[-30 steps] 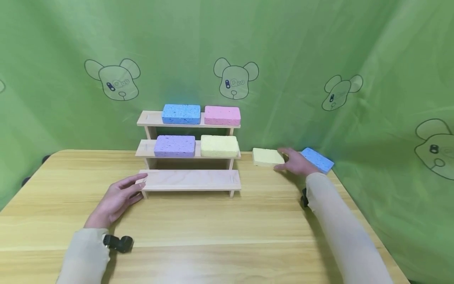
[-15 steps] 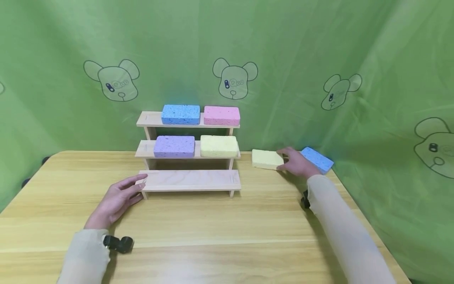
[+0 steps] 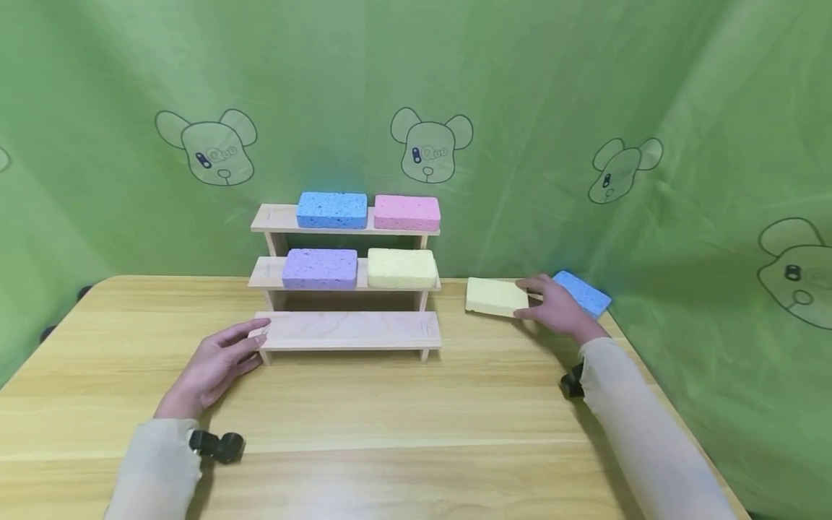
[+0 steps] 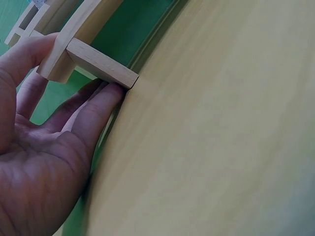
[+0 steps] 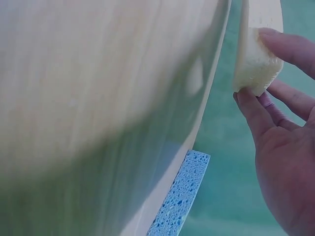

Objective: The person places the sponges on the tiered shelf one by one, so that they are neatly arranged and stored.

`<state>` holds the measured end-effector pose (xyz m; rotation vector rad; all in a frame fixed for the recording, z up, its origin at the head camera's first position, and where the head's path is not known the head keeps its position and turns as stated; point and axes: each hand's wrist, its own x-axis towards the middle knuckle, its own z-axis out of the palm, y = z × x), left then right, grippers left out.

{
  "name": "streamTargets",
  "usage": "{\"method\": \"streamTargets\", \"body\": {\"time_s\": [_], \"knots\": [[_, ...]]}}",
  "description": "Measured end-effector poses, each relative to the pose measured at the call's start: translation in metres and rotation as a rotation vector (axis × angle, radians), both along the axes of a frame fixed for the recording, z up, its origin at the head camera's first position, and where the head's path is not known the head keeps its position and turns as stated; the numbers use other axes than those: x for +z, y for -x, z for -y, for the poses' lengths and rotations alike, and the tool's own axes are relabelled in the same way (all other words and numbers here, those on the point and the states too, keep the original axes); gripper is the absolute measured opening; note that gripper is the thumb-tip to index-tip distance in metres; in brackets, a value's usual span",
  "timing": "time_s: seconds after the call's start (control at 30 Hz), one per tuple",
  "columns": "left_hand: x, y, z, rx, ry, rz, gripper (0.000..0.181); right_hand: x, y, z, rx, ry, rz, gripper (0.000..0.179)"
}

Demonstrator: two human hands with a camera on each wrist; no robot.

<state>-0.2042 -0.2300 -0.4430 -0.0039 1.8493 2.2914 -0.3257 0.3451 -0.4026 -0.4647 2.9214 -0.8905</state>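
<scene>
So your left hand (image 4: 49,162) is wrapped round the end of the wooden stand (image 4: 81,29), fingers (image 4: 101,105) touching both board and leg (image 4: 102,61), down by the pale wood-grain surface (image 4: 197,123). Green fabric (image 4: 130,32) shows behind the stand.

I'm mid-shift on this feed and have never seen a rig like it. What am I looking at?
No machine here: a person works bare-handed. The wide picture comes from a head-worn camera looking down; the two others come from wrist cameras, each watching its own hand. On the table stands a three-step wooden rack: blue and pink sponges on top, purple and yellow in the middle. The left hand holds the bottom step's left end. The right hand grips another yellow sponge; beyond it lies a second blue sponge.
</scene>
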Motion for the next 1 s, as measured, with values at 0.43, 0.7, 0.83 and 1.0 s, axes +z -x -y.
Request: {"method": "streamTargets", "body": {"time_s": [0.43, 0.7, 0.83, 1.0], "knots": [[-0.002, 0.002, 0.001, -0.003, -0.005, -0.003, 0.038, 0.016, -0.022, -0.008, 0.001, 0.114, -0.036, 0.068], [-0.002, 0.002, 0.001, -0.005, -0.012, -0.007, 0.037, 0.018, -0.037, -0.007, 0.004, 0.192, -0.043, 0.07], [-0.001, 0.0, 0.0, -0.008, -0.013, -0.012, 0.038, 0.018, -0.044, -0.006, 0.012, 0.187, -0.067, 0.068], [0.0, 0.0, 0.0, -0.005, -0.026, -0.003, 0.037, 0.021, -0.051, -0.002, 0.04, 0.237, -0.074, 0.066]]}}
